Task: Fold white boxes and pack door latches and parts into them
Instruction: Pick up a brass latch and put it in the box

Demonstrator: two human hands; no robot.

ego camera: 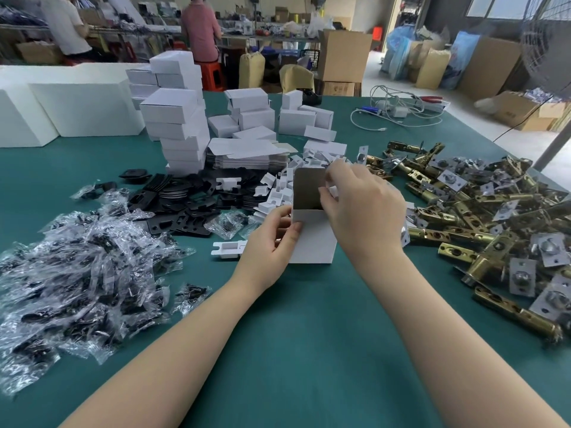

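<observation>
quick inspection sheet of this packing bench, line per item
surface: green table, crowded at the sides and back.
job's things: white box stands upright, top open; brass door latches heaped right; bagged parts heaped left; black plates and white inserts behind; flat box blanks; stacked folded boxes.
clutter: one loose insert beside the box.
hands: left hand grips the box's left wall; right hand pinches at its open top.
cables: white cords and chargers far right of the table.
surroundings: two people at a back bench, cardboard cartons, a fan.
</observation>
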